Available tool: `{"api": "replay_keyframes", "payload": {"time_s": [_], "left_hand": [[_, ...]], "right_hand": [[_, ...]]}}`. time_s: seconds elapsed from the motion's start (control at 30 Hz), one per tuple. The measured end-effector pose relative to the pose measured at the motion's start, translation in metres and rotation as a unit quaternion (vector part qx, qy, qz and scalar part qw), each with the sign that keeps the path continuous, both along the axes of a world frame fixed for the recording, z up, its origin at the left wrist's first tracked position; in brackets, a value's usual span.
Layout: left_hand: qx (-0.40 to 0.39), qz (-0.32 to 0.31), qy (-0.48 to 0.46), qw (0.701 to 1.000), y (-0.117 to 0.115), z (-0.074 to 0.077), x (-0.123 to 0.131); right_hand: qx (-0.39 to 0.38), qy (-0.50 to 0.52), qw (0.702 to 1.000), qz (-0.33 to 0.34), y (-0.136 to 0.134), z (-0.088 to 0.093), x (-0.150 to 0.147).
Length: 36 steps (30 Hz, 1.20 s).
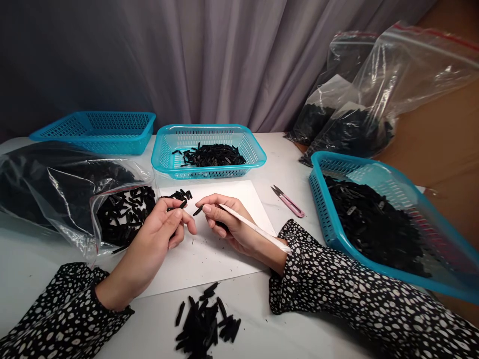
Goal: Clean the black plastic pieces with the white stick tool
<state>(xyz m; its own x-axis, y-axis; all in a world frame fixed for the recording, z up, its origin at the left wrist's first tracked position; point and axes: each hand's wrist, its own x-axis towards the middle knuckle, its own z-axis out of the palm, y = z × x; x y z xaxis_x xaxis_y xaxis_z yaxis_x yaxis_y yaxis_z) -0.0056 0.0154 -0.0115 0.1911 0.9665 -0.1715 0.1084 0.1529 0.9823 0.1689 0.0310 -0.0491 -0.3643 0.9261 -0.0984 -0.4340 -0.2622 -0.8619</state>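
A white table carries everything. At the right stands a large turquoise plastic basket heaped with black strips; a clear plastic bag of the same strips lies open at the left. A smaller turquoise mesh basket sits behind a white paper sheet. A loose pile of black strips lies near the table's front edge. Over the sheet, the left hand is curled, its fingertips pinching a thin black strip. The right hand grips a slim white stick-like tool, with a small black piece at its fingertips, between both hands.
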Motion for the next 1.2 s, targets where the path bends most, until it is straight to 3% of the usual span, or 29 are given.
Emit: {"api": "replay_keyframes", "payload": {"time_s": [0.33, 0.63, 1.2], "left_hand": [[-0.003, -0.038, 0.054, 0.998, 0.0002, -0.0056, -0.0020], [0.030, -0.079, 0.093, 0.992, -0.0002, 0.0003, 0.0014], [0.054, -0.090, 0.124, 0.987, -0.0015, -0.0067, -0.0038]], "right_hand": [[0.000, 0.075, 0.996, 0.041, 0.0023, -0.0040, 0.0009], [0.009, -0.001, 0.999, 0.037, -0.0037, 0.0022, -0.0018], [0.055, -0.007, 0.996, 0.062, -0.0044, -0.0028, -0.0001]]}}
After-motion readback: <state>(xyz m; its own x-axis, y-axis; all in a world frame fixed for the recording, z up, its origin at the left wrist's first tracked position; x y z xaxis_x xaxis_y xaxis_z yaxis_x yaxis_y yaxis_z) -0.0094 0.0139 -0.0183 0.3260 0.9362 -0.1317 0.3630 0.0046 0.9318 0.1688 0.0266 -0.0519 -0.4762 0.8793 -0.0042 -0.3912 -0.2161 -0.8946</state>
